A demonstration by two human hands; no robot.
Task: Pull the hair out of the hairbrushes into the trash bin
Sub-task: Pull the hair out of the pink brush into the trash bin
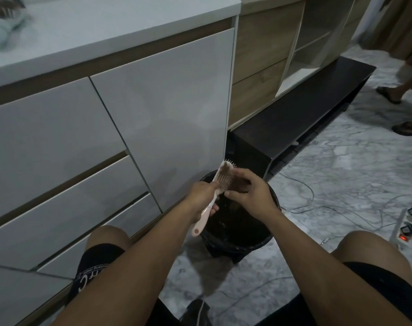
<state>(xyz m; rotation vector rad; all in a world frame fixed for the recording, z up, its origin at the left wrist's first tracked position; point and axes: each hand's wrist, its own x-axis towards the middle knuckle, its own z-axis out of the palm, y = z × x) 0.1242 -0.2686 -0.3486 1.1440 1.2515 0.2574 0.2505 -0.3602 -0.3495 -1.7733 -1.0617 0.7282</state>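
My left hand grips the handle of a pale pink plastic hairbrush, fingers curled round it. My right hand pinches the brown hair matted in the bristles. The brush hangs over the round black lined trash bin. Its long axis runs diagonally, head pointing up and away towards the white cabinet door, handle end towards me.

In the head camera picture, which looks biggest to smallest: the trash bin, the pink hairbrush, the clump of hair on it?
1. trash bin, clearly largest.
2. pink hairbrush, long but slim.
3. clump of hair, smallest, partly hidden by the right hand.
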